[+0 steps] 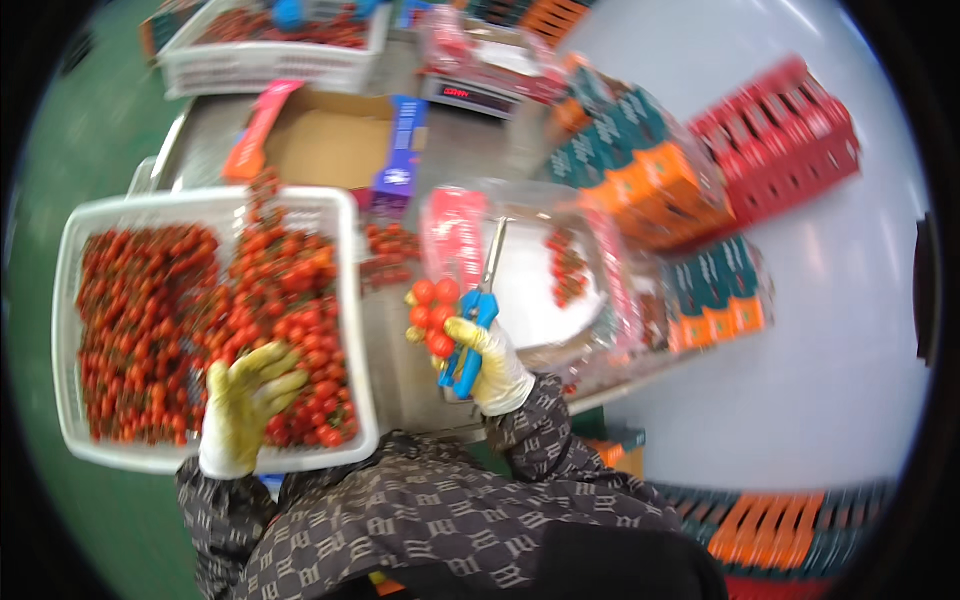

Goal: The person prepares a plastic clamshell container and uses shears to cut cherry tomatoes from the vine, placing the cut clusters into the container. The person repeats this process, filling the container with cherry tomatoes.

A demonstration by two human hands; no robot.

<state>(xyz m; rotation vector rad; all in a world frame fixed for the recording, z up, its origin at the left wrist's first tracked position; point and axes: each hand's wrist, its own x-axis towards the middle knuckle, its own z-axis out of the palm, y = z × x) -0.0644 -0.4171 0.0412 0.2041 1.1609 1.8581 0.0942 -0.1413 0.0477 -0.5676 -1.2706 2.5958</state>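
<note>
My right hand (489,366), in a pale yellowish glove, holds scissors (480,311) with blue handles, their blades pointing away from me. In the same hand sits a small cluster of cherry tomatoes (433,311), with yellow fingertips showing at its far side. My left hand (251,405), gloved alike, is over the near part of a white plastic crate (214,463), palm up and fingers spread, with nothing in it. Heaps of cherry tomatoes on the vine (142,322) fill much of that crate. Right of the scissors, a white-lined box (525,330) contains a short tomato truss (566,268).
Loose trusses (390,251) lie on the metal table (409,382) beside the crate. Beyond are an open cardboard box (330,142), a scale (469,96) with a lit display and another tomato crate (262,69). Orange-and-green cartons (637,180) and red cartons (780,150) stand at right.
</note>
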